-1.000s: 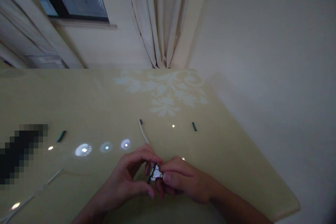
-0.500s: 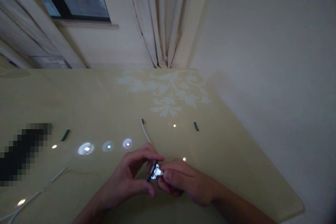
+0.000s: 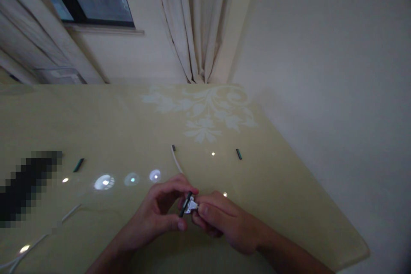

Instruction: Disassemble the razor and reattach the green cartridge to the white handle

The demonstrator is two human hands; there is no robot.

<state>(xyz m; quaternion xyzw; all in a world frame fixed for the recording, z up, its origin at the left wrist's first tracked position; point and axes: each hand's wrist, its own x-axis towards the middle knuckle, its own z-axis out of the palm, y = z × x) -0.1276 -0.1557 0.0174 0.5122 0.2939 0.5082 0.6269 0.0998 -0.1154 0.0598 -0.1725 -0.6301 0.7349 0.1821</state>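
Note:
My left hand (image 3: 157, 212) pinches a narrow dark razor cartridge (image 3: 185, 205) at its two ends, between thumb and fingers. Close by on the right, my right hand (image 3: 221, 218) is closed around a razor, whose shiny silver head (image 3: 192, 205) faces the cartridge. The two parts touch or nearly touch; whether they are locked together I cannot tell. The razor's handle is hidden inside the right hand. A thin white cable (image 3: 177, 162) with a grey tip runs out from behind my left hand.
Two small dark green-edged strips, a left strip (image 3: 78, 165) and a right strip (image 3: 239, 154), lie on the glossy table (image 3: 289, 205). White cable (image 3: 32, 244) crosses the lower left, near a pixelated dark patch (image 3: 28, 188). A wall (image 3: 337, 94) borders the right.
Both hands have shifted very slightly left and up, with the razor head and cartridge still between them. The left thumb has moved a little up along the cartridge's lower end.

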